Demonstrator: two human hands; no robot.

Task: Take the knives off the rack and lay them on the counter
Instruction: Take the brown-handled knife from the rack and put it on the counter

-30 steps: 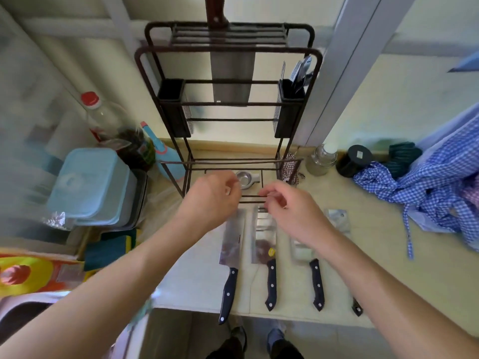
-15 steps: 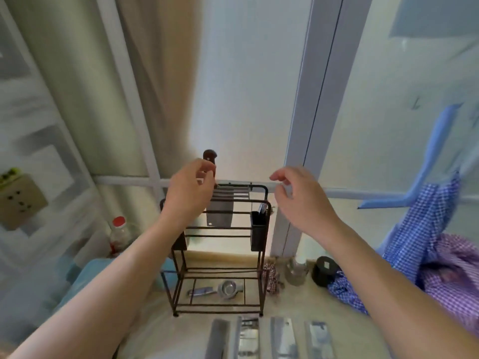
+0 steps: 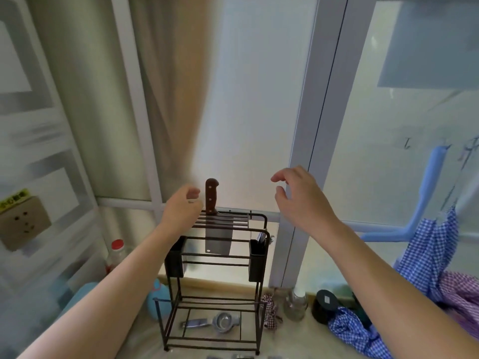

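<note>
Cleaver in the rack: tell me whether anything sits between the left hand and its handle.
Nothing visible does. The left hand is open just left of the cleaver's brown handle, which sticks up clear above the rack top, with only air between fingers and handle. The right hand hovers open, farther right.

rack (image 3: 216, 257): dark brown-black wire, with two black holders
cleaver (image 3: 217, 239): reddish-brown handle with pale rivets, grey steel blade
bottle (image 3: 115, 255): clear, red cap
cloth (image 3: 430, 257): blue-and-white check, at the counter's right edge
second cloth (image 3: 461, 288): purple-and-white check
small rag (image 3: 269, 310): red-and-white check
counter (image 3: 290, 338): pale beige
jar lid (image 3: 325, 301): black
strainer (image 3: 223, 322): silver
</note>
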